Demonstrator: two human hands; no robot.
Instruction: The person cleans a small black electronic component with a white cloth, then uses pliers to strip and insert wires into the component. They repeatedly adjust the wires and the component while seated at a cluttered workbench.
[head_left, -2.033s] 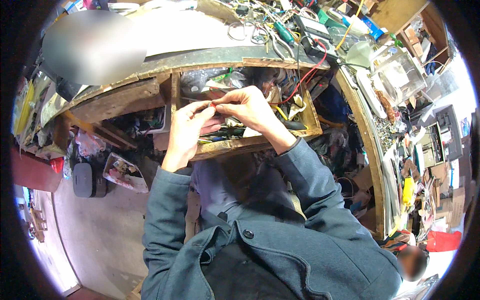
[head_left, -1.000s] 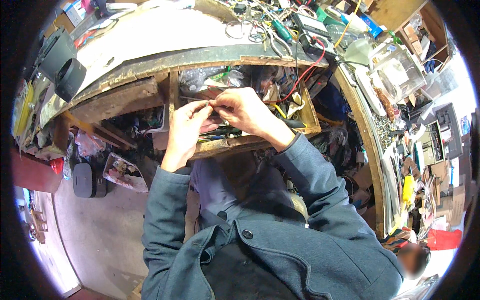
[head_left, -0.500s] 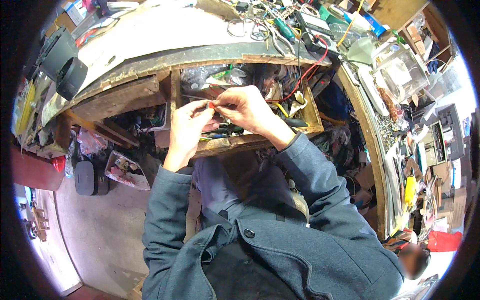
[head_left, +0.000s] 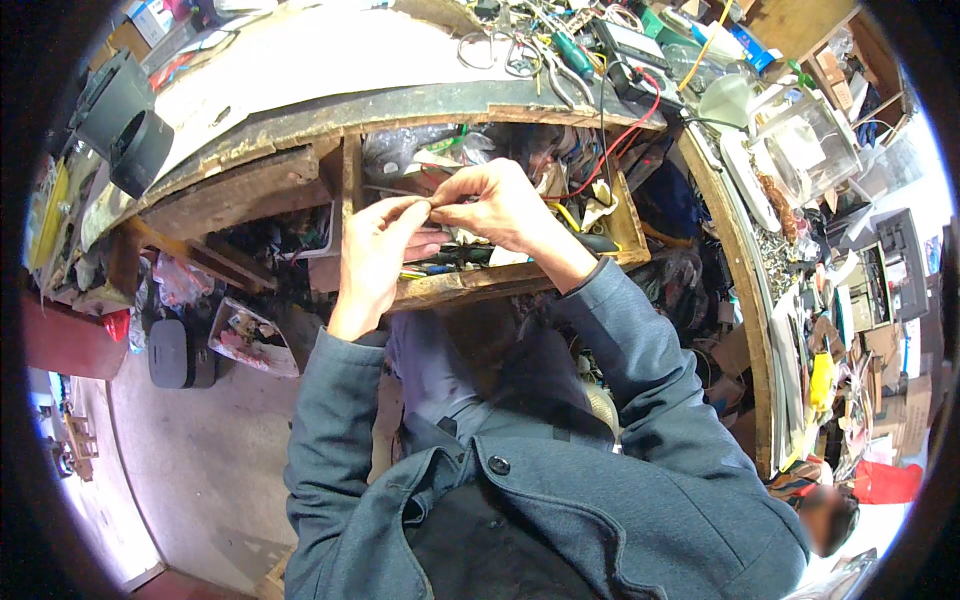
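Over the open wooden drawer (head_left: 470, 284), my two hands meet at the fingertips. My left hand (head_left: 372, 255) is closed in a pinch, its thumb and forefinger pressed together. From the right, the thumb and forefinger of my right hand (head_left: 505, 212) pinch at the same spot. Whatever is between them is tiny and hidden by the fingertips. Beneath the hands, the drawer holds a clear plastic bag (head_left: 395, 148), several tools and loose small parts.
On the bench top (head_left: 290, 85) beyond lie pliers (head_left: 566, 84), a green-handled tool (head_left: 572, 54) and a black meter-like box (head_left: 630, 60) with a red cable (head_left: 640, 120). Black containers (head_left: 140, 150) stand at the left. A cluttered side bench (head_left: 745, 310) runs along the right.
My right hand has turned slightly and its knuckles have risen a little. The small red bit that showed between the fingertips is now out of sight. My left hand has hardly moved.
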